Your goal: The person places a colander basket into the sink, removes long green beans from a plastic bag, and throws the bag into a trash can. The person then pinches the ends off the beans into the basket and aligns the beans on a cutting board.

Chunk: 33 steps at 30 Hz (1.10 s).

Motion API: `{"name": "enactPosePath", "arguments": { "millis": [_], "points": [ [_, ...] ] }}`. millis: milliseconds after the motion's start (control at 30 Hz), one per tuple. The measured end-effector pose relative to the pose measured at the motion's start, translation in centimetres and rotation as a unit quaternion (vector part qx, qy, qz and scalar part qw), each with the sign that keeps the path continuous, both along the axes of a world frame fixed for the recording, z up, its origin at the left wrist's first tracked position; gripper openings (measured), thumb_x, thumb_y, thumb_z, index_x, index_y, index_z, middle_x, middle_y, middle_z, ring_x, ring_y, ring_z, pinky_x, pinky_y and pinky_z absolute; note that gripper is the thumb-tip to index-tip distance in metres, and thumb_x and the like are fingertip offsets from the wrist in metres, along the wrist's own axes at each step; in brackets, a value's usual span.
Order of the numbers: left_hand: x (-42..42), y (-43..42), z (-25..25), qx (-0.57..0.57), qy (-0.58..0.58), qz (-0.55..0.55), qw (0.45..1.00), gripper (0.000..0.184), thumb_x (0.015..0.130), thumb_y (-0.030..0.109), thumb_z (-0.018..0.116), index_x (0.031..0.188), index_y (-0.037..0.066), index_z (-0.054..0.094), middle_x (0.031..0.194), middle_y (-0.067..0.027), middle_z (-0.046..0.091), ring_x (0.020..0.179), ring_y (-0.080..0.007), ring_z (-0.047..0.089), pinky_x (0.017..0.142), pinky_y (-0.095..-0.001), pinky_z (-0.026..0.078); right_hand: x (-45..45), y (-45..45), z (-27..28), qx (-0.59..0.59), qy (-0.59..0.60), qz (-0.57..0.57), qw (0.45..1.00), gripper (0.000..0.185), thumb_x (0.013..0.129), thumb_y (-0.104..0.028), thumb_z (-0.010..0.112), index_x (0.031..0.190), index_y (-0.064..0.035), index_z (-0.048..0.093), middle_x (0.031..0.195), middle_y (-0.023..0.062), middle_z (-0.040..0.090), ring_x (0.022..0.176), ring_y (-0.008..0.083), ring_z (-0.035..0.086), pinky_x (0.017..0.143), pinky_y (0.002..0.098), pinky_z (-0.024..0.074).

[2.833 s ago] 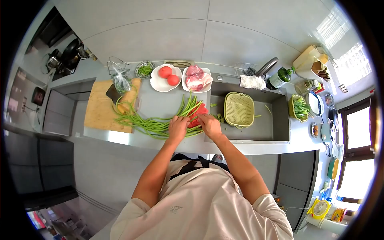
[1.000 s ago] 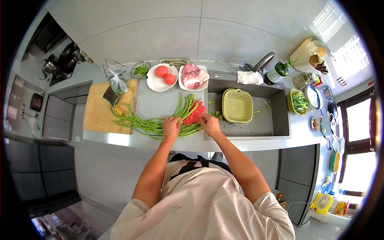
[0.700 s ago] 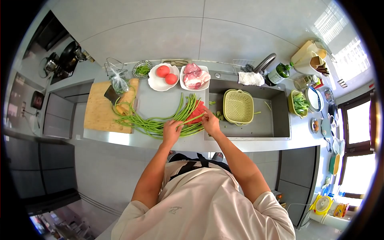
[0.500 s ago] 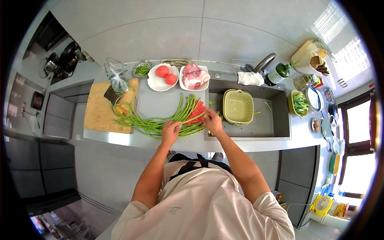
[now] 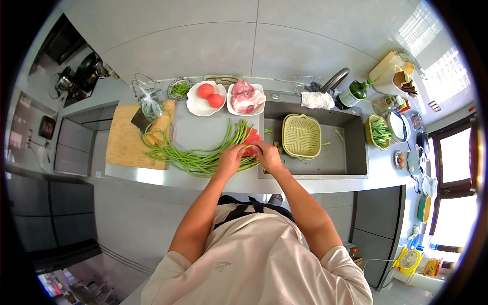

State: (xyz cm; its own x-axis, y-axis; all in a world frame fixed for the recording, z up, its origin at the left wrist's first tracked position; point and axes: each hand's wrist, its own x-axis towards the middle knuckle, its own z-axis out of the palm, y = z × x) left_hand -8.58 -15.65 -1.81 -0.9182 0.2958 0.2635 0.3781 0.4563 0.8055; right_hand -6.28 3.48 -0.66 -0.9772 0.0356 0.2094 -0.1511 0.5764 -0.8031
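Observation:
A bunch of long green beans curves across the counter, from the cutting board to a red sheet by the sink. Over the beans' right end, my left hand is closed on a green bean, its fingertips pinched. Close beside it, my right hand pinches the same bean near its end, above the red sheet. The fingers hide most of the piece between them. In the sink, to the right of my hands, stands a yellow-green basket.
At left lies a wooden cutting board. Behind the beans are a plate with two tomatoes and a dish of raw meat. The grey sink has a black faucet. A green bottle stands behind it.
My left hand has moved right and slightly up, close to my right hand. My right hand has shifted slightly left. The bean between them is now mostly covered by my fingers.

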Motion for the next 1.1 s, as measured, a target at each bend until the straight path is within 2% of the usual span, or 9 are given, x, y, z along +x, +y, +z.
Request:
{"name": "enactPosePath", "arguments": {
  "millis": [167,267,367,467,500,600,700,1000,1100],
  "points": [
    [-0.3,-0.2,0.5,-0.009,-0.003,-0.021,1.0,0.018,0.091,0.005,0.071,0.109,0.003,0.074,0.092,-0.0172,0.07,0.078,-0.0376,0.066,0.071,-0.0463,0.052,0.2,0.9,1.2,0.033,0.01,0.054,0.998,0.02,0.092,-0.013,0.07,0.109,-0.0029,0.076,0.092,0.0211,0.074,0.078,0.032,0.073,0.074,0.0398,0.0581],
    [-0.6,-0.2,0.1,0.007,0.026,-0.049,0.998,0.016,0.09,0.006,0.072,0.105,0.001,0.075,0.088,-0.0174,0.07,0.076,-0.0367,0.066,0.069,-0.0455,0.051,0.3,0.2,1.3,-0.035,-0.071,-0.044,0.996,0.017,0.087,-0.014,0.071,0.098,-0.0038,0.079,0.081,0.017,0.075,0.069,0.0249,0.074,0.066,0.0362,0.0588],
    [-0.1,0.0,-0.3,0.012,0.019,-0.043,0.999,0.015,0.089,0.007,0.074,0.103,0.001,0.075,0.085,-0.0179,0.07,0.075,-0.0357,0.066,0.067,-0.0445,0.051,-0.6,0.3,0.4,-0.264,-0.224,-0.114,0.931,0.019,0.083,-0.016,0.074,0.098,-0.0048,0.081,0.076,0.0132,0.076,0.065,0.0161,0.073,0.065,0.0326,0.059],
    [0.5,-0.2,0.9,-0.018,-0.018,-0.061,0.998,0.017,0.087,0.009,0.076,0.102,0.001,0.075,0.085,-0.0172,0.071,0.075,-0.0357,0.066,0.068,-0.0453,0.051,-0.9,1.1,0.3,-0.241,-0.223,-0.123,0.937,0.02,0.083,-0.016,0.074,0.098,-0.0061,0.082,0.076,0.0109,0.077,0.065,0.0148,0.072,0.065,0.0313,0.059],
    [0.7,-0.3,1.4,-0.034,-0.031,-0.073,0.996,0.018,0.087,0.01,0.076,0.102,0.002,0.075,0.085,-0.0168,0.071,0.076,-0.0359,0.066,0.069,-0.0459,0.052,-0.9,1.6,-1.1,-0.152,-0.198,-0.124,0.96,0.02,0.082,-0.016,0.074,0.099,-0.0067,0.081,0.082,0.0125,0.077,0.071,0.0215,0.075,0.071,0.0342,0.06],
    [0.8,-0.8,-1.3,-0.056,0.04,-0.049,0.996,0.02,0.085,0.012,0.079,0.104,0.005,0.076,0.092,-0.0135,0.072,0.085,-0.0359,0.066,0.077,-0.0471,0.053,-0.6,2.6,-3.4,0.08,0.0,-0.106,0.991,0.023,0.083,-0.012,0.072,0.104,-0.0041,0.079,0.089,0.0127,0.076,0.074,0.0249,0.073,0.07,0.0355,0.0599],
    [0.8,-1.7,-2.8,-0.128,0.035,0.071,0.989,0.025,0.084,0.013,0.08,0.107,0.008,0.077,0.1,-0.0103,0.072,0.095,-0.0361,0.064,0.085,-0.0471,0.053,-0.2,2.4,-3.6,0.093,-0.028,-0.109,0.989,0.026,0.081,-0.012,0.073,0.105,-0.0079,0.079,0.096,0.015,0.075,0.083,0.0308,0.073,0.078,0.0384,0.0594],
    [-0.2,-2.5,-3.2,-0.282,0.031,0.079,0.956,0.022,0.082,0.016,0.081,0.102,0.01,0.075,0.1,-0.01,0.07,0.097,-0.0349,0.063,0.087,-0.0473,0.051,-0.6,-0.3,-3.6,0.006,-0.109,-0.055,0.992,0.021,0.086,-0.012,0.069,0.104,-0.0071,0.079,0.094,0.0161,0.076,0.082,0.0285,0.075,0.078,0.0381,0.0596],
    [-0.7,-2.6,-3.8,-0.252,0.006,0.101,0.962,0.019,0.083,0.017,0.081,0.099,0.009,0.074,0.098,-0.0104,0.07,0.097,-0.0344,0.063,0.086,-0.0478,0.051,-0.4,-0.5,-3.0,0.004,-0.127,-0.053,0.99,0.02,0.087,-0.012,0.068,0.104,-0.0076,0.079,0.092,0.0155,0.077,0.083,0.0276,0.076,0.078,0.0379,0.0595]
  ]
}}
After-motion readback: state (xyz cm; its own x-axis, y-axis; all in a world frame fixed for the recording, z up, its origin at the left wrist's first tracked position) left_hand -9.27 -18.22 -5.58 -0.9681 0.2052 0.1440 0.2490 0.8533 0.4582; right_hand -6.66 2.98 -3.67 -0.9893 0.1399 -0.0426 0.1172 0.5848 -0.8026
